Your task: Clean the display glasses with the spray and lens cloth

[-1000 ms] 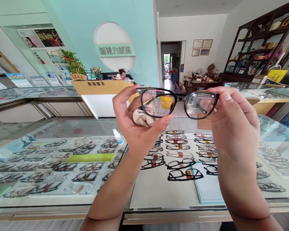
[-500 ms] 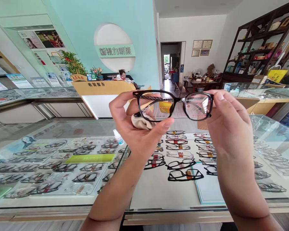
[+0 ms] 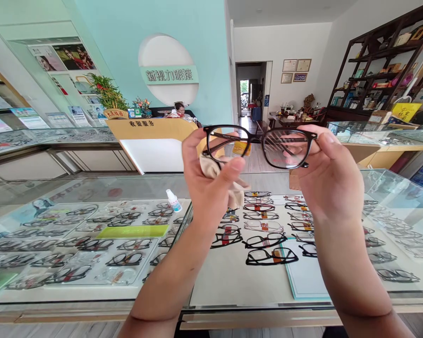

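A pair of black-framed glasses [image 3: 261, 143] is held up at chest height over a glass display counter [image 3: 91, 188]. My left hand [image 3: 207, 188] pinches the left lens rim between thumb and fingers and also holds a beige cleaning cloth [image 3: 211, 166] against its palm. My right hand [image 3: 329, 180] grips the right end of the frame at the hinge. The temples are folded behind the lenses.
Under the counter glass lie rows of several glasses [image 3: 264, 239] on trays. A small white spray bottle [image 3: 173, 200] stands on the counter to the left. A person sits behind a yellow cashier desk [image 3: 151, 129]. A dark wooden shelf [image 3: 380, 65] fills the right wall.
Both hands have raised the glasses slightly and shifted them to the right. My left hand has slid closer in along the left lens with the cloth.
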A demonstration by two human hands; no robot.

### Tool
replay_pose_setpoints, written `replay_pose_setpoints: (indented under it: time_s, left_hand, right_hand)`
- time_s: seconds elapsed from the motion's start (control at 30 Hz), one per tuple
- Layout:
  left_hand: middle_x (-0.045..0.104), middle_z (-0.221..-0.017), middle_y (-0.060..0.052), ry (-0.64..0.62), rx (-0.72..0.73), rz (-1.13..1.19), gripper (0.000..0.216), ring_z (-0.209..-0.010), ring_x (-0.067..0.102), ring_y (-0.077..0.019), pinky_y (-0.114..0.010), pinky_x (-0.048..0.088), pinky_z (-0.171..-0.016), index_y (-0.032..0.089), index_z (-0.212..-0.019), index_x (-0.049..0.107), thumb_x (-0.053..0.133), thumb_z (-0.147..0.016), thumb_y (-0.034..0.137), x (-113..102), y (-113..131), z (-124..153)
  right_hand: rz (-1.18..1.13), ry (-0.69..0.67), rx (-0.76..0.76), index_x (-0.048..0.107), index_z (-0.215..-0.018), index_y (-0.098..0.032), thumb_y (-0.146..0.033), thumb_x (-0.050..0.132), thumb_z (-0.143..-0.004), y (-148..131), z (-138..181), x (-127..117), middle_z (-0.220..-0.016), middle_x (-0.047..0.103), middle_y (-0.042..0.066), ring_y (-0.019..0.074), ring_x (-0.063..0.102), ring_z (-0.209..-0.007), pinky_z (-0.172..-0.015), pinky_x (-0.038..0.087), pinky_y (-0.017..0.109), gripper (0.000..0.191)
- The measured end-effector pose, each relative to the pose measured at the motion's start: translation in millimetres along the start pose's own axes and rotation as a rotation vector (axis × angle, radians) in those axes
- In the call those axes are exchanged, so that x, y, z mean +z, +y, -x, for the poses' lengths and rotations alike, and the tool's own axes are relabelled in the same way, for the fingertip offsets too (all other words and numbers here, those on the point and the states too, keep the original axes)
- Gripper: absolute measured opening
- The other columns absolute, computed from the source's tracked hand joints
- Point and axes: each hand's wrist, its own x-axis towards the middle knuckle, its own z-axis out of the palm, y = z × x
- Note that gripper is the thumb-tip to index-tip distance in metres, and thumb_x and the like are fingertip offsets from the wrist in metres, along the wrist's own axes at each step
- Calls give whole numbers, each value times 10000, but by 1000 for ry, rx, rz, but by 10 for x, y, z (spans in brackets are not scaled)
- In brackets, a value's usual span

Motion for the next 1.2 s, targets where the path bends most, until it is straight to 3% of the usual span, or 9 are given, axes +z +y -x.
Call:
replay_pose_setpoints:
  time_s: [0.1,0.17,0.23,0.37,0.63,0.77,0.87,0.97,1.2]
  left_hand:
    - [778,-1040,13,-37,-475,229,572,-470,420,-2,-169,388,-389,273,-1105,679,981,-728,580,16,54,-75]
    - [786,-1043,-16,-77,-730,323,502,-456,379,9,-167,372,-381,227,-1033,696,937,-781,588,30,79,-99]
    - [789,-1002,-30,-104,-882,371,445,-454,386,4,-167,383,-387,202,-1004,708,881,-849,581,48,86,-101]
    - [721,-773,1,-137,-1028,417,423,-435,396,-7,-148,380,-387,173,-961,712,848,-885,566,68,65,-73]
    - [664,-689,0,-157,-1213,438,487,-421,441,-27,-151,414,-391,154,-1021,740,781,-917,629,4,71,-26]
    - [698,-788,-21,-142,-1237,418,524,-449,460,-15,-139,407,-402,154,-987,729,804,-897,664,-86,95,143]
    - [739,-925,-42,-107,-1257,311,590,-463,456,-10,-148,390,-394,156,-1037,737,848,-833,699,-314,80,353]
    - [719,-920,-20,-28,-1206,155,649,-489,458,-31,-178,427,-427,173,-1118,738,885,-776,705,-704,52,553]
    - [665,-759,4,186,-764,-444,613,-542,460,-78,-208,369,-472,158,-944,725,941,-652,652,-1864,4,795]
  right_hand:
    - [4,-20,-72,748,-1219,-325,-449,664,-1058,34,-10,52,-1191,793,41,247,767,-1119,-921,648,433,219]
    - [40,-51,-142,766,-1184,-316,-361,756,-1001,61,-18,103,-1244,792,38,260,743,-1196,-990,628,463,189]
    - [118,-88,-206,782,-1156,-327,-315,783,-978,80,-23,148,-1276,785,35,278,718,-1263,-1066,597,513,178]
    - [250,-89,-290,808,-1103,-376,-300,787,-974,96,-17,179,-1243,791,14,310,713,-1279,-1156,534,602,151]
    - [232,-152,-365,835,-1088,-402,-271,801,-956,122,1,154,-1205,828,-9,321,736,-1231,-1098,567,625,189]
    - [191,-194,-328,853,-1055,-385,-252,825,-943,98,40,192,-1178,836,-6,295,755,-1163,-1040,599,578,176]
    - [158,-231,-295,862,-1057,-369,-213,806,-958,64,88,235,-1159,838,4,264,769,-1105,-984,614,521,193]
    - [189,-266,-295,866,-1073,-360,-197,785,-975,20,141,273,-1119,846,5,243,775,-1044,-938,621,493,207]
    - [273,-399,-226,869,-996,-307,-246,836,-942,50,404,405,-1069,846,32,237,764,-1009,-929,625,476,88]
